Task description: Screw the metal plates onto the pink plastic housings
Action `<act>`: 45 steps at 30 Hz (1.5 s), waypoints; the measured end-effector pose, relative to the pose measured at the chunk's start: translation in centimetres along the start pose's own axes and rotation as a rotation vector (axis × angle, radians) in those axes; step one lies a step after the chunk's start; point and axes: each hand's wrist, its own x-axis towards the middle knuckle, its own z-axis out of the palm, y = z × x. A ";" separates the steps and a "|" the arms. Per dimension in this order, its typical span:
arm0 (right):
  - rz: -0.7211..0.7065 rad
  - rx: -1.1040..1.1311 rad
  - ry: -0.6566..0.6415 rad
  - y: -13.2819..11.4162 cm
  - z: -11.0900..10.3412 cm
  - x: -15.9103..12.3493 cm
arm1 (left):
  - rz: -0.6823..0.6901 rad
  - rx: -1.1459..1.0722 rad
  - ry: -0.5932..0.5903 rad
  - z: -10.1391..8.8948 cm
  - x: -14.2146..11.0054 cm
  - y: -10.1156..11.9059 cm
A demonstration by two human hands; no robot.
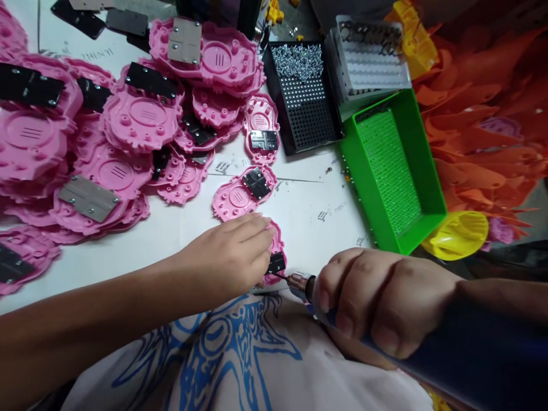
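My left hand (233, 254) lies over a small pink plastic shell (279, 238) near the table's front edge, fingers together and holding it down; much of the shell is hidden beneath. A black cover plate (277, 263) sits on the shell's near end. My right hand (381, 302) is wrapped round a dark blue electric screwdriver (302, 282). Its thin bit points left and reaches the plate's near edge; whether it sits in a screw I cannot tell. Just beyond my left hand lies another pink shell (237, 197) with a black plate screwed on.
Piled pink shells (120, 171) with black or grey plates cover the left side. At the back right stand a black tray (312, 120) of small screws, a clear plastic tray (372, 63) and a green bin (394, 171). Orange parts (471, 142) and a yellow part (458, 235) lie farther right.
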 end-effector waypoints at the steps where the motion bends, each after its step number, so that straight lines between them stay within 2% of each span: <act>1: -0.006 -0.013 0.020 -0.1 0.3 -0.1 | 0.004 0.002 0.004 0.0 0.0 0.0; 8: 0.045 -0.105 -0.026 -0.6 1.1 1.0 | 0.008 0.007 -0.012 0.2 -0.2 0.2; 14: 0.024 -0.160 0.014 -0.8 1.7 1.8 | -0.004 0.007 -0.001 0.8 -0.5 0.2; 20: 0.115 -0.166 0.100 -1.4 2.0 1.4 | 0.003 -0.015 0.001 0.6 -0.4 0.1; 27: 0.088 -0.167 -0.053 -0.9 0.8 1.2 | 0.001 -0.039 0.014 0.6 -0.3 0.0; 31: 0.005 -0.111 -0.139 -0.5 0.1 0.6 | -0.002 -0.048 0.028 0.7 -0.3 0.0; 37: 0.049 -0.061 -0.031 -0.5 0.7 0.9 | -0.027 -0.082 0.004 0.3 -0.4 -0.1; 45: 0.010 -0.088 -0.060 -0.7 -1.1 -0.4 | 0.010 -0.167 0.092 0.1 -0.2 0.0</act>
